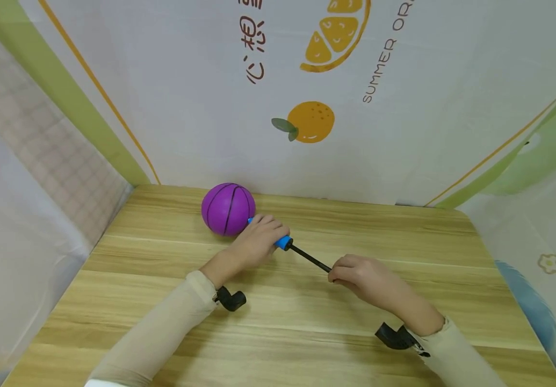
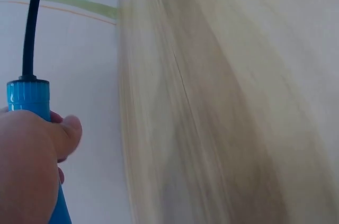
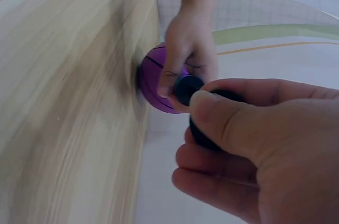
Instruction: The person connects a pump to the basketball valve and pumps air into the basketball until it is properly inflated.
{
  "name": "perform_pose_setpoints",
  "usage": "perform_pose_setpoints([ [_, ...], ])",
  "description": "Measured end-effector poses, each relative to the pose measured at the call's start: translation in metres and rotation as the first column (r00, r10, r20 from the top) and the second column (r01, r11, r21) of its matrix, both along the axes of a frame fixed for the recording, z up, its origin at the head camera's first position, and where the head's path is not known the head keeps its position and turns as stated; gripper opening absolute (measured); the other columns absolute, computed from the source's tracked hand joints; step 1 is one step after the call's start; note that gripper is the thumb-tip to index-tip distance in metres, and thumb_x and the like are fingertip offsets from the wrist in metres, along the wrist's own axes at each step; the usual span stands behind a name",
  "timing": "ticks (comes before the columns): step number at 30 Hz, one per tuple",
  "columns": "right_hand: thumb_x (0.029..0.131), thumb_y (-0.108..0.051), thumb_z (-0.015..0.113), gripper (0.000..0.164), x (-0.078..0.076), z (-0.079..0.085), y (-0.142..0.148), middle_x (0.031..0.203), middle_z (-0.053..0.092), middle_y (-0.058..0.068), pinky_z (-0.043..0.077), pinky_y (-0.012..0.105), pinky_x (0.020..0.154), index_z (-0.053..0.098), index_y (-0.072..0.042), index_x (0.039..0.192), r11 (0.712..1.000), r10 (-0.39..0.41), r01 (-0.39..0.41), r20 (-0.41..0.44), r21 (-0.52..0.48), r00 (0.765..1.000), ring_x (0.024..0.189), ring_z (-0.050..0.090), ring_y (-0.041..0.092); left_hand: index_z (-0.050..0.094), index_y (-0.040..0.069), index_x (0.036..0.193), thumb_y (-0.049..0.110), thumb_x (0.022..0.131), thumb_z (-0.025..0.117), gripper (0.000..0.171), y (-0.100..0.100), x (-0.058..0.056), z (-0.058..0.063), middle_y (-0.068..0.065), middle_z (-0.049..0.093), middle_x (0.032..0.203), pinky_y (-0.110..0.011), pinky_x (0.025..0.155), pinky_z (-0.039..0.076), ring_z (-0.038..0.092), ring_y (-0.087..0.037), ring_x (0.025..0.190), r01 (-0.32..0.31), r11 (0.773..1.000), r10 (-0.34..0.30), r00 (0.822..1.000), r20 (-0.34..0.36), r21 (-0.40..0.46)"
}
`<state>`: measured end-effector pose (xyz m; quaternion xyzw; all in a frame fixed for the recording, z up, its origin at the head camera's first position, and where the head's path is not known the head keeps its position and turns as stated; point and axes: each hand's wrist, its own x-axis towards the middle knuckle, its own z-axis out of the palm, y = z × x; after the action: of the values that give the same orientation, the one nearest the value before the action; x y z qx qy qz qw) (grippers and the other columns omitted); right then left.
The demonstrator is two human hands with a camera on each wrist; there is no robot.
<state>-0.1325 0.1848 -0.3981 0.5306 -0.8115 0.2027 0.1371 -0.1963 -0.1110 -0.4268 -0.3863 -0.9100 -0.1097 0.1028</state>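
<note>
My left hand [image 1: 258, 242] grips the blue barrel of a ball pump [image 1: 284, 243], its fingers curled round it, as the left wrist view also shows. A black rod extends from the barrel toward the lower right. At the rod's far end my right hand [image 1: 367, 279] holds the black handle; the right wrist view shows the thumb and fingers pinching it. A purple ball [image 1: 228, 208] with black lines sits just beyond the left hand. The barrel's blue far end overlaps the ball's right edge in the head view. Fingers hide most of the barrel.
Everything is over a wood-grain table [image 1: 278, 333]. A white curtain [image 1: 200, 118] printed with oranges hangs behind its far edge, and more cloth hangs at both sides. Black camera mounts [image 1: 231, 299] stick out from both wrists, over the table.
</note>
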Motion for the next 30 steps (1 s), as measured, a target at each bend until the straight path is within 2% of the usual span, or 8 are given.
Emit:
perform_pose_setpoints([
  [5,0.074,0.004,0.084,0.028,-0.001,0.001,0.001,0.091,0.069,-0.004,0.054,0.017,0.071,0.074,-0.013,0.093,1.000,0.002,-0.002,0.000,-0.012,1.000,0.080,0.067,0.009,0.062,0.019,0.102,0.012,0.098,0.067,0.009,0.002,0.000,0.002,0.004,0.061,0.098,-0.043,0.097,0.039,0.052,-0.022,0.102,-0.002,1.000,0.003,1.000,0.003,-0.014],
  [14,0.080,0.000,0.082,0.019,-0.013,0.002,-0.019,0.091,0.069,-0.003,0.055,0.019,0.071,0.074,-0.012,0.093,0.998,-0.003,0.003,-0.002,0.055,1.000,0.080,0.067,0.009,0.063,0.018,0.109,0.009,0.097,0.067,0.016,0.006,0.004,0.003,0.003,0.063,0.105,-0.045,0.100,0.039,0.053,-0.022,0.108,-0.037,0.997,0.038,0.999,0.017,-0.060],
  [20,0.086,-0.004,0.078,0.014,-0.024,-0.001,-0.032,0.093,0.069,-0.003,0.054,0.019,0.072,0.075,-0.013,0.095,0.994,-0.020,0.019,0.008,0.107,1.000,0.083,0.067,0.009,0.062,0.018,0.108,0.009,0.096,0.068,0.016,0.007,0.006,0.002,0.003,0.062,0.102,-0.045,0.096,0.040,0.053,-0.022,0.104,-0.036,0.996,0.035,0.999,-0.011,-0.078],
  [26,0.087,-0.005,0.078,0.013,-0.032,-0.002,-0.045,0.094,0.069,-0.002,0.053,0.019,0.071,0.074,-0.012,0.097,0.990,-0.012,0.012,0.001,0.139,1.000,0.083,0.066,0.009,0.062,0.018,0.107,0.012,0.097,0.068,0.013,0.009,0.008,0.001,0.002,0.063,0.102,-0.046,0.099,0.040,0.053,-0.023,0.106,-0.033,0.996,0.033,0.999,-0.002,-0.079],
  [30,0.089,-0.006,0.076,0.011,-0.036,-0.002,-0.052,0.096,0.070,0.000,0.053,0.019,0.073,0.075,-0.011,0.098,0.986,-0.009,0.012,-0.015,0.168,1.000,0.085,0.067,0.011,0.062,0.016,0.106,0.007,0.096,0.067,0.015,0.010,0.009,0.000,0.001,0.062,0.101,-0.048,0.099,0.040,0.053,-0.024,0.107,-0.011,0.998,0.011,1.000,0.001,-0.067],
])
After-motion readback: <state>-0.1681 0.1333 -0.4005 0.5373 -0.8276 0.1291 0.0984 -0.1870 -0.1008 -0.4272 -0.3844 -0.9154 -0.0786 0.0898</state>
